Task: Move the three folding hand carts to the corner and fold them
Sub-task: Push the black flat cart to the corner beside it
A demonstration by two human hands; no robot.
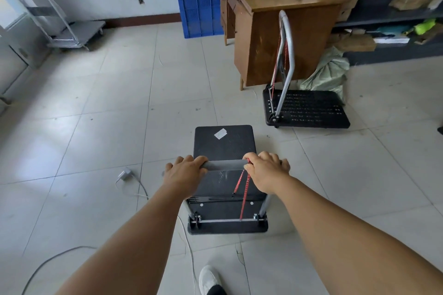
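A black hand cart (pixel 224 143) stands on the tiled floor right in front of me, its handle upright. My left hand (pixel 184 172) and my right hand (pixel 266 170) both grip its grey handle bar (pixel 226 165); a red cord (pixel 244 189) hangs from the bar by my right hand. A second black cart (pixel 309 109) stands to the right beside the wooden desk, handle upright. A grey cart (pixel 81 31) stands in the far left corner, its handle also up.
A wooden desk (pixel 275 29) and a blue crate (pixel 199 12) stand against the far wall. Dark shelving (pixel 388 7) fills the right. A white charger (pixel 124 173) and cables lie on the floor left of my cart. A green sack (pixel 328 74) slumps behind the second cart.
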